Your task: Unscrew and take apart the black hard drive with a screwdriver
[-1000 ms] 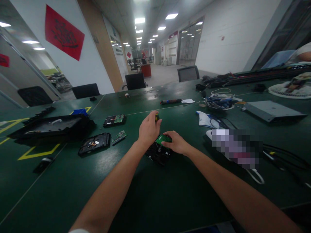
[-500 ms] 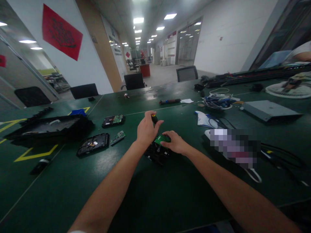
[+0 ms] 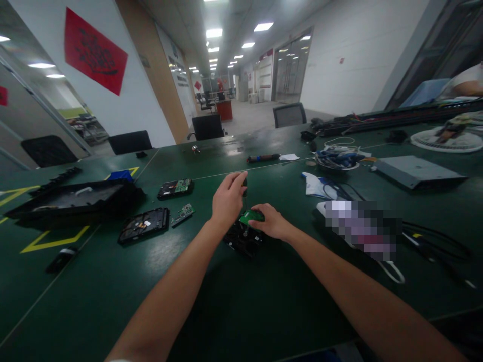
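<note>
My left hand (image 3: 228,198) is closed around the dark handle of an upright screwdriver (image 3: 245,190). Its thin shaft points down at a green circuit board (image 3: 250,216); whether the tip touches the board is too small to tell. My right hand (image 3: 272,220) grips that board's right side, thumb and fingers at its edges. Under the board lies a black drive-like part (image 3: 243,240), partly covered by both hands. To the left are an opened black drive casing (image 3: 144,225), a loose circuit board (image 3: 183,215) and a hard drive (image 3: 175,188) with a board showing.
A large black tray-like housing (image 3: 71,201) stands at left, near a small black object (image 3: 61,259). Rightward lie a white power strip (image 3: 392,271), cables (image 3: 437,236), a grey metal box (image 3: 418,171) and a bowl of wires (image 3: 337,158). A person's arm (image 3: 468,88) shows far right.
My left hand's fingers have closed in on the screwdriver handle, the thumb no longer sticking out to the right. My right hand and the board have stayed in place.
</note>
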{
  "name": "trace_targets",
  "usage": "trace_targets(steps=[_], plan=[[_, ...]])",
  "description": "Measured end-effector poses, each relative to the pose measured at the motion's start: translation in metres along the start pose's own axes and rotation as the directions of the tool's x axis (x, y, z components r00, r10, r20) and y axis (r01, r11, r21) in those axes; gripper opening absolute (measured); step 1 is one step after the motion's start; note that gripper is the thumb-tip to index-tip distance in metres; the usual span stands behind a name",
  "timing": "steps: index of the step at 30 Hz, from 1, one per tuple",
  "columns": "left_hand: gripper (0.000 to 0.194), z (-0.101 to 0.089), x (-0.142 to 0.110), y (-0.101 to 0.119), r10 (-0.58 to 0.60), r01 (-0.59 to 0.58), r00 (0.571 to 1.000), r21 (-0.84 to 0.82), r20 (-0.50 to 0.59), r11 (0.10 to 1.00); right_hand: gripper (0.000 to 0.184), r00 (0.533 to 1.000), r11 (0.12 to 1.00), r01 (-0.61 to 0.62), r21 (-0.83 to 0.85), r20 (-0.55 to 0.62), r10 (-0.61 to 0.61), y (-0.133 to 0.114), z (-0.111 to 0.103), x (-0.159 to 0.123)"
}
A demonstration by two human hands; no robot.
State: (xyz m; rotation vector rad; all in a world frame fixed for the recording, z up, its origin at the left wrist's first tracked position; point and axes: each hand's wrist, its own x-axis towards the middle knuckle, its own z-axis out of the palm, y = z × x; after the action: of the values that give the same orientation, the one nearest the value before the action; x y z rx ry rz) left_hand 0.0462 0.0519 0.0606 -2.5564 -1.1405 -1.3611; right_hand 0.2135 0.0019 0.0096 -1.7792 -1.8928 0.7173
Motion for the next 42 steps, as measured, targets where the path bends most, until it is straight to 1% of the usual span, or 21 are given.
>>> trace_targets(steps=[3, 7, 10, 12, 14, 16, 19, 23, 26, 30, 32, 35, 38, 42], plan=[[0.04, 0.0026, -0.0013, -0.001, -0.025, 0.025, 1.0, 0.004, 0.018, 1.0, 0.05, 1.0, 1.0, 0.009, 0.007, 0.006, -0.009, 0.0006, -0.0003, 0.0001], [0.044, 0.005, -0.0018, -0.0004, -0.129, 0.13, 0.991, -0.039, 0.019, 0.991, 0.049, 1.0, 1.0, 0.011, 0.011, 0.006, -0.011, 0.0033, 0.0005, 0.001], [0.038, 0.0047, -0.0014, 0.0013, -0.173, 0.175, 0.984, -0.088, 0.03, 0.981, 0.048, 1.0, 1.0, 0.022, 0.015, 0.002, -0.022, 0.0058, 0.0021, 0.0021], [0.034, 0.0031, -0.0009, 0.0027, -0.184, 0.188, 0.981, -0.078, 0.062, 0.979, 0.048, 1.0, 0.999, 0.031, 0.021, -0.001, -0.031, 0.0069, 0.0031, 0.0026], [0.03, 0.001, -0.0002, 0.0037, -0.169, 0.172, 0.983, -0.034, 0.078, 0.985, 0.048, 0.999, 0.999, 0.032, 0.024, -0.006, -0.032, 0.0072, 0.0037, 0.0026], [0.03, -0.0005, 0.0004, 0.0039, -0.121, 0.12, 0.991, 0.014, 0.064, 0.993, 0.047, 1.0, 0.999, 0.028, 0.021, -0.01, -0.027, 0.0065, 0.0038, 0.0023], [0.036, -0.0007, 0.0008, 0.0027, -0.063, 0.061, 0.998, 0.061, 0.025, 0.996, 0.048, 1.0, 1.0, 0.018, 0.014, -0.002, -0.018, 0.005, 0.0032, 0.0016], [0.041, 0.0007, -0.0002, 0.0014, -0.051, 0.049, 0.998, 0.083, 0.027, 0.995, 0.049, 1.0, 1.0, 0.014, 0.013, 0.001, -0.014, 0.0047, 0.0027, 0.0015], [0.039, 0.0009, -0.0012, 0.002, -0.071, 0.068, 0.996, 0.065, 0.045, 0.996, 0.05, 1.0, 1.0, 0.023, 0.018, -0.001, -0.023, 0.0055, 0.0025, 0.0015], [0.045, 0.0006, -0.0011, 0.0035, -0.151, 0.149, 0.986, 0.031, 0.064, 0.988, 0.05, 1.0, 1.0, 0.019, 0.019, 0.009, -0.019, 0.0044, 0.0014, 0.0008], [0.044, 0.0004, -0.0008, 0.0043, -0.17, 0.17, 0.983, 0.009, 0.073, 0.985, 0.05, 1.0, 1.0, 0.012, 0.022, 0.013, -0.012, 0.003, 0.0005, 0.0001], [0.039, 0.0003, -0.0006, 0.0055, -0.182, 0.184, 0.979, -0.017, 0.091, 0.983, 0.05, 1.0, 1.0, 0.008, 0.03, 0.014, -0.009, 0.0015, -0.0006, -0.0006], [0.04, 0.0005, -0.0003, 0.0063, -0.19, 0.194, 0.976, -0.023, 0.105, 0.981, 0.049, 1.0, 1.0, 0.01, 0.024, 0.01, -0.011, 0.0016, -0.0006, -0.0002], [0.037, -0.0005, 0.001, 0.0067, -0.158, 0.16, 0.982, -0.014, 0.101, 0.987, 0.048, 1.0, 1.0, 0.015, 0.01, -0.002, -0.015, 0.0028, 0.0011, 0.0013]])
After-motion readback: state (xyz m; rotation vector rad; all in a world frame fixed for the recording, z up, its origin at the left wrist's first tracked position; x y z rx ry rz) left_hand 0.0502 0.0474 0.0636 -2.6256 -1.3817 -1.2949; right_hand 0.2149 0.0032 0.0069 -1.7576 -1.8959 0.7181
